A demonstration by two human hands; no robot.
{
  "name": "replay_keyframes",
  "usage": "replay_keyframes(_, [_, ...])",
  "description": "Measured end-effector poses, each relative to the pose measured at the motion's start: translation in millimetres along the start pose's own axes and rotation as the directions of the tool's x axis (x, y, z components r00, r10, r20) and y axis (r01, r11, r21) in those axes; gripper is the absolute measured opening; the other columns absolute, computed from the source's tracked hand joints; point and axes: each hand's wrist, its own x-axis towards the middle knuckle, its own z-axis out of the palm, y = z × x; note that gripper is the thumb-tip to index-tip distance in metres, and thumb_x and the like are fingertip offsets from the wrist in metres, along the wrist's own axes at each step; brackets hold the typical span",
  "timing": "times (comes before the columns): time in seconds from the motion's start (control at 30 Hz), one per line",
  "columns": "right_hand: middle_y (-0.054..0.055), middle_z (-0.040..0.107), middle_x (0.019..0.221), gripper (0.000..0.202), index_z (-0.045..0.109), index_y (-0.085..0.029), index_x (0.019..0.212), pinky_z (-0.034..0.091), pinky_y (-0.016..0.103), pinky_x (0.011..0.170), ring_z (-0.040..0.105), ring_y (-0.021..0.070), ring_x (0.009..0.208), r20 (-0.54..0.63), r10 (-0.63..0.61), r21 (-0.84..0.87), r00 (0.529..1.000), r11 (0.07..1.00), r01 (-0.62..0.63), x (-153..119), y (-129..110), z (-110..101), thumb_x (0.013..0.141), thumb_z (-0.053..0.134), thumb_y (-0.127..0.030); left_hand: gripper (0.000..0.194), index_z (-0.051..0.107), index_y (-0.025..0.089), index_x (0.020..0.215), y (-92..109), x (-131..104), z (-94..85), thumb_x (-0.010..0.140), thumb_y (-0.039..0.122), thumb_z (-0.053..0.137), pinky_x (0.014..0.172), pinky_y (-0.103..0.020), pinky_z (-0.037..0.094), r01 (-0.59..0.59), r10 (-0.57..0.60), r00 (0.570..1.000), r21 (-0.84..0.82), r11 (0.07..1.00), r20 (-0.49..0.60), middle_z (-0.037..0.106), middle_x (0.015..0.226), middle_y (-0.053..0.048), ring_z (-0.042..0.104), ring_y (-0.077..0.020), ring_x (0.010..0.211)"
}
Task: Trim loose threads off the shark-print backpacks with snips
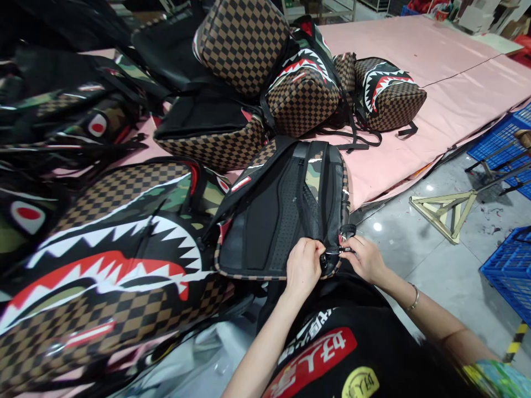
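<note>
A backpack (265, 221) lies with its padded black back panel up, near the front edge of the table. Its rim is brown-and-black checked, and black shoulder straps (307, 207) run across it. At its lower right corner my left hand (305, 264) is closed, thumb and fingertips pinching by a strap end. Just to the right, my right hand (365, 258) is also closed in a pinch, facing the left. A small dark piece with a thin shiny part lies between the fingertips; its exact kind is too small to make out.
A large shark-mouth backpack (124, 260) lies at the left. Several more checked backpacks (244, 44) are piled behind, on a pink-covered table (448, 61). To the right are blue crates (508, 271) and a cream metal stand base (448, 213) on the floor.
</note>
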Motion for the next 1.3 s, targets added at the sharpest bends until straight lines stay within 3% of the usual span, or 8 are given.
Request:
replay_keyframes(0.3, [0.006,0.063,0.087,0.018,0.06,-0.019,0.089,0.044,0.03,0.073,0.058,0.0193,0.082,0.018,-0.03,-0.095,0.999,0.995,0.031,5.8,-10.6,-1.2,0.09,0.045,-0.03,0.016,0.054,0.018,0.076,1.1,-2.3,3.3,0.086,0.017,0.041,0.066,-0.028,0.044,-0.036,0.038,0.998,0.034,0.999,-0.051,0.056,0.078,-0.004,0.053,-0.0157,0.072])
replay_keyframes(0.47, [0.005,0.064,0.085,0.015,0.059,-0.02,0.087,0.044,0.03,0.074,0.058,0.0181,0.081,-0.023,-0.005,-0.013,1.0,1.0,0.005,7.0,-7.6,0.6,0.088,0.048,-0.029,0.015,0.05,0.019,0.075,-1.7,-1.8,-4.8,0.085,0.016,0.04,0.068,-0.027,0.044,0.056,-0.059,0.985,-0.023,0.998,-0.163,0.055,0.079,-0.004,0.053,-0.0159,0.076])
replay_keyframes(0.77, [0.003,0.061,0.084,0.015,0.059,-0.022,0.09,0.044,0.027,0.073,0.058,0.0157,0.08,0.082,-0.041,-0.01,0.996,0.999,0.042,22.2,-15.6,8.0,0.088,0.049,-0.033,0.018,0.048,0.02,0.07,0.7,-0.4,-13.8,0.086,0.022,0.04,0.07,-0.028,0.043,0.089,-0.1,0.993,-0.166,0.982,-0.056,0.053,0.075,-0.002,0.052,-0.0157,0.075])
replay_keyframes(0.93, [0.003,0.062,0.078,0.014,0.06,-0.021,0.081,0.043,0.027,0.072,0.057,0.0158,0.076,0.053,-0.018,0.005,0.998,1.0,0.017,23.9,-16.7,8.6,0.087,0.051,-0.03,0.019,0.049,0.02,0.069,0.6,-1.2,-20.9,0.086,0.028,0.042,0.069,-0.029,0.043,0.094,-0.124,0.988,-0.275,0.957,-0.093,0.053,0.073,-0.002,0.051,-0.0158,0.073])
replay_keyframes(1.03, [0.002,0.064,0.082,0.013,0.059,-0.02,0.084,0.044,0.025,0.07,0.059,0.0143,0.076,-0.005,0.116,0.249,0.993,0.962,-0.111,22.6,-11.1,9.2,0.085,0.052,-0.031,0.038,0.048,0.021,0.058,4.8,-8.4,-41.5,0.087,0.042,0.038,0.06,-0.03,0.044,0.081,-0.085,0.996,-0.516,0.853,0.016,0.051,0.064,-0.003,0.05,-0.0156,0.062])
replay_keyframes(1.13, [0.001,0.064,0.086,0.02,0.058,-0.019,0.093,0.046,0.025,0.07,0.059,0.0134,0.077,0.022,0.243,0.447,0.97,0.865,-0.227,25.8,-6.1,11.4,0.085,0.049,-0.036,0.07,0.048,0.021,0.045,6.6,-18.3,-60.9,0.086,0.059,0.005,0.055,-0.032,0.045,0.073,0.092,0.975,-0.689,0.721,0.2,0.05,0.052,-0.006,0.05,-0.0159,0.052])
replay_keyframes(1.2, [0.002,0.065,0.088,0.027,0.058,-0.019,0.098,0.046,0.026,0.071,0.06,0.0146,0.079,0.066,0.294,0.444,0.953,0.847,-0.292,31.4,-7.2,12.3,0.08,0.055,-0.039,0.07,0.06,0.02,0.059,4.5,-21.9,-63.8,0.086,0.059,0.009,0.064,-0.034,0.048,0.052,0.099,0.97,-0.593,0.803,0.22,0.058,0.064,-0.008,0.057,-0.0183,0.064])
replay_keyframes(1.3, [0.002,0.067,0.085,0.03,0.062,-0.02,0.097,0.045,0.027,0.07,0.06,0.0165,0.077,0.132,0.329,0.326,0.935,0.876,-0.355,42.7,-16.3,12.5,0.072,0.065,-0.036,0.036,0.059,0.02,0.1,-0.3,-22.4,-50.1,0.084,0.049,0.044,0.081,-0.035,0.048,0.042,-0.011,0.991,-0.235,0.971,0.134,0.06,0.102,-0.01,0.058,-0.0212,0.092])
